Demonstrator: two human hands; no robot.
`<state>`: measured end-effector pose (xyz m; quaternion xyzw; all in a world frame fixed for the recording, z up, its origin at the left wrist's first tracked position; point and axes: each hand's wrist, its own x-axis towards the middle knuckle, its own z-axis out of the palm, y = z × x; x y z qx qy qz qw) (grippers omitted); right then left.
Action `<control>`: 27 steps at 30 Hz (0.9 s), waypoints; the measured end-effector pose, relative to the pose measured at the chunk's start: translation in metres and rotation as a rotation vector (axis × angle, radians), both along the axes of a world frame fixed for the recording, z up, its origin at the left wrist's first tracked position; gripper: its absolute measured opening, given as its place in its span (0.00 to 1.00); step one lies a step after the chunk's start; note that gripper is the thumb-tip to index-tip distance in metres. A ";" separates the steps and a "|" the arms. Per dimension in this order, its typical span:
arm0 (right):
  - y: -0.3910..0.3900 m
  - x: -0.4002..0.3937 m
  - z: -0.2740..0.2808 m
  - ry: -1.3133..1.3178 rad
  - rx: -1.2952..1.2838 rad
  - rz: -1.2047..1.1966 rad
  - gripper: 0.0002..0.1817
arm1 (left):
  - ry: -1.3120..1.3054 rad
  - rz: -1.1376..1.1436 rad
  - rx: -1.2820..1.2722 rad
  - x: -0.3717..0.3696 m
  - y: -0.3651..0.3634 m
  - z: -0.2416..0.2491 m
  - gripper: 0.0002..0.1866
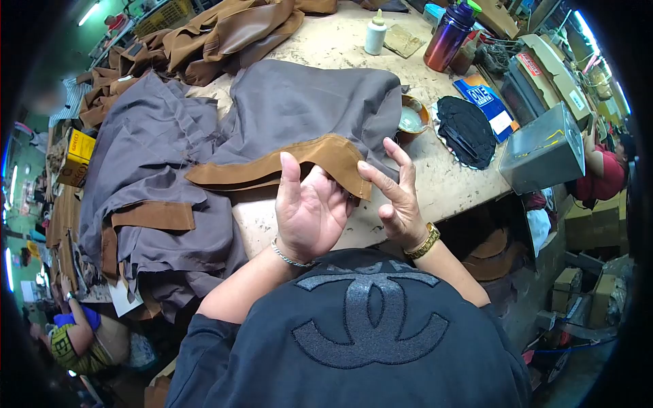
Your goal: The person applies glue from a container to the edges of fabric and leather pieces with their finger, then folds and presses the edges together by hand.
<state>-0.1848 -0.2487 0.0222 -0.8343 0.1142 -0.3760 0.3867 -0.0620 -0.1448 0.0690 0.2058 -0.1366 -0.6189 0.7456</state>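
A dark grey lining (306,102) lies on the table with a brown suede band (299,153) along its near edge. My left hand (313,214) is palm up, thumb standing apart, its fingers reaching beneath the band; their tips are partly hidden. It supports the band from below without pinching it. My right hand (401,200) has its fingers spread, and one fingertip touches the band near its right end. To the left spreads another grey lining piece (149,149) with a brown suede strip (153,215) on it.
Brown leather pieces (224,34) are heaped at the back left. Right of the lining stand a bowl of whitish paste (411,121), a round black pad (466,131), a metal box (544,153), a white bottle (375,34) and a purple flask (449,37). Other people sit at both sides.
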 end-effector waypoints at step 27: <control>0.004 -0.019 0.022 0.195 -0.283 -0.210 0.44 | -0.005 -0.038 -0.100 -0.011 -0.011 -0.012 0.54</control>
